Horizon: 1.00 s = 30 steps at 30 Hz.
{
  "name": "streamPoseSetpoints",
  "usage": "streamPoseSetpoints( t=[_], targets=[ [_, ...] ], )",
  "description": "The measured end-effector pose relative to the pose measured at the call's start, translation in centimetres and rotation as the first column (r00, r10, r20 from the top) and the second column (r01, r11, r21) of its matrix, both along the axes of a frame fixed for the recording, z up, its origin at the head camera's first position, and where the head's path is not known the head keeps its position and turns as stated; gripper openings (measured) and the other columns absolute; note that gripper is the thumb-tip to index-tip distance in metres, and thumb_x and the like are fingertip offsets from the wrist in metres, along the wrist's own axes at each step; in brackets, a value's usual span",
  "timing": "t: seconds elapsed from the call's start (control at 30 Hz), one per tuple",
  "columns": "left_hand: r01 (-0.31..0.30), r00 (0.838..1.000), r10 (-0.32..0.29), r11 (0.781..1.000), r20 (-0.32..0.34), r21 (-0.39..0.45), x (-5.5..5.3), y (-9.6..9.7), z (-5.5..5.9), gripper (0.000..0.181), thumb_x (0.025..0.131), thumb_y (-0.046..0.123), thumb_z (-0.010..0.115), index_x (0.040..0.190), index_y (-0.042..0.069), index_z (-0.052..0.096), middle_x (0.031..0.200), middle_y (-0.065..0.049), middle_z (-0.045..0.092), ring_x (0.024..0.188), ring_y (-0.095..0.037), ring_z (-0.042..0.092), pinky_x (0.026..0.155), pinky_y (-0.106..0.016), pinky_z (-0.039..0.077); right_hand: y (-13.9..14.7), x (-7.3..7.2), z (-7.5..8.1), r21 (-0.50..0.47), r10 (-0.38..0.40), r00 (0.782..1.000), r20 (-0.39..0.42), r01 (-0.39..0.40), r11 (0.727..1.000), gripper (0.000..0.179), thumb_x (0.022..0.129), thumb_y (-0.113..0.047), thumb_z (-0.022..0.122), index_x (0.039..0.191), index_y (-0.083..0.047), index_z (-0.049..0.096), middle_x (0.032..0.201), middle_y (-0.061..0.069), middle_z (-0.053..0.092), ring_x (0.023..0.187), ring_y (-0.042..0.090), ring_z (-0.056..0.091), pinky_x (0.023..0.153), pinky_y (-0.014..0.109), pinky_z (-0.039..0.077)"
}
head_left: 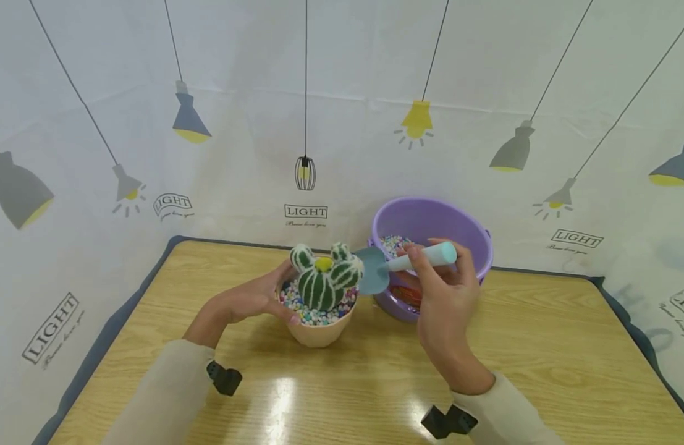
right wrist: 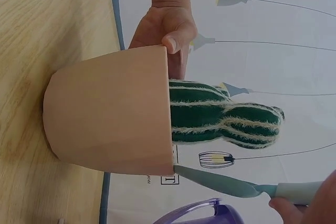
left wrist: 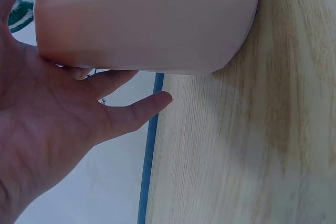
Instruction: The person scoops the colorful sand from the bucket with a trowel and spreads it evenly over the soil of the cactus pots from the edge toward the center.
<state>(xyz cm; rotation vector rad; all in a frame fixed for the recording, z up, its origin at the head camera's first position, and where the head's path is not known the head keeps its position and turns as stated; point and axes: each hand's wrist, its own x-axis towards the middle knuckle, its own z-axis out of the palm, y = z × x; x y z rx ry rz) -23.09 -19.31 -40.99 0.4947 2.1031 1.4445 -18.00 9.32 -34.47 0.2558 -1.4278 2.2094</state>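
A peach-coloured flowerpot stands on the table, filled with multicoloured pebbles. Out of them rises a green cactus with white stripes and a yellow top. My left hand grips the pot's left side, thumb over the rim; the left wrist view has the pot wall above the palm. My right hand holds a small trowel by its pale blue handle. The trowel's blade tilts down with its tip right at the pot's rim in the right wrist view.
Behind my right hand, a purple bucket stands near the back edge, with more pebbles inside and a red label low on its side. A white cloth printed with lamps hangs around the wooden table.
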Motion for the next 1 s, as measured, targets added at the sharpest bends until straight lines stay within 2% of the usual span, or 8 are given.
streamPoseSetpoints(
  t=[0.23,0.43,0.6,0.8,0.93,1.0],
  targets=[
    [0.001,1.0,-0.001,1.0,-0.007,-0.011,-0.2,0.1,0.0,0.125,0.069,0.025,0.085,0.157,0.022,-0.003,0.163,-0.01,0.007,0.15,-0.029,0.007,0.12,-0.052,0.01,0.1,-0.1,0.2,0.029,0.019,0.999,-0.032,-0.018,0.999,0.025,0.088,0.0,0.068,0.11,0.002,0.058,0.095,0.015,0.072,0.09,0.03,0.071,0.08,0.042,0.058],
    [0.006,1.0,-0.006,1.0,-0.001,0.001,-0.2,0.2,-0.2,0.123,0.07,0.025,0.085,0.157,0.023,-0.003,0.163,-0.009,0.008,0.149,-0.029,0.008,0.12,-0.052,0.012,1.0,-1.1,0.9,0.021,0.013,0.999,-0.032,-0.013,1.0,0.025,0.09,-0.004,0.068,0.111,0.001,0.055,0.095,0.018,0.072,0.087,0.031,0.072,0.072,0.042,0.059],
    [-0.013,1.0,0.013,1.0,-0.024,0.017,0.2,0.3,-0.3,0.122,0.07,0.026,0.085,0.156,0.024,-0.001,0.163,-0.008,0.011,0.149,-0.028,0.011,0.119,-0.051,0.013,2.8,-2.5,2.2,-0.054,0.021,0.999,-0.028,-0.023,0.998,0.029,0.091,-0.007,0.067,0.113,0.003,0.051,0.094,0.022,0.07,0.084,0.036,0.072,0.067,0.045,0.059],
    [-0.057,0.99,0.056,0.998,-0.128,-0.001,1.6,0.1,-0.5,0.117,0.078,0.03,0.08,0.156,0.026,-0.006,0.163,-0.009,0.009,0.149,-0.028,0.01,0.118,-0.054,0.014,5.5,-3.9,3.4,-0.203,0.004,1.0,0.011,-0.002,0.979,0.032,0.089,-0.008,0.07,0.112,0.002,0.049,0.09,0.025,0.069,0.078,0.039,0.071,0.067,0.051,0.057],
    [-0.095,0.972,0.093,0.995,-0.215,0.001,2.6,0.2,-0.7,0.112,0.083,0.031,0.076,0.156,0.023,-0.009,0.163,-0.014,0.008,0.149,-0.034,0.01,0.114,-0.065,0.016,6.9,-4.7,3.9,-0.22,-0.029,1.0,0.003,0.029,0.975,0.032,0.089,-0.008,0.07,0.111,0.003,0.05,0.088,0.025,0.069,0.076,0.039,0.071,0.065,0.052,0.057],
    [-0.12,0.959,0.117,0.993,-0.258,0.006,3.1,0.5,-0.9,0.11,0.084,0.03,0.075,0.156,0.019,-0.008,0.162,-0.016,0.009,0.148,-0.035,0.011,0.114,-0.064,0.016,7.4,-5.0,4.0,-0.214,-0.043,0.999,0.004,0.042,0.976,0.031,0.088,-0.008,0.071,0.11,0.002,0.051,0.088,0.025,0.069,0.075,0.039,0.071,0.064,0.051,0.056]
  ],
)
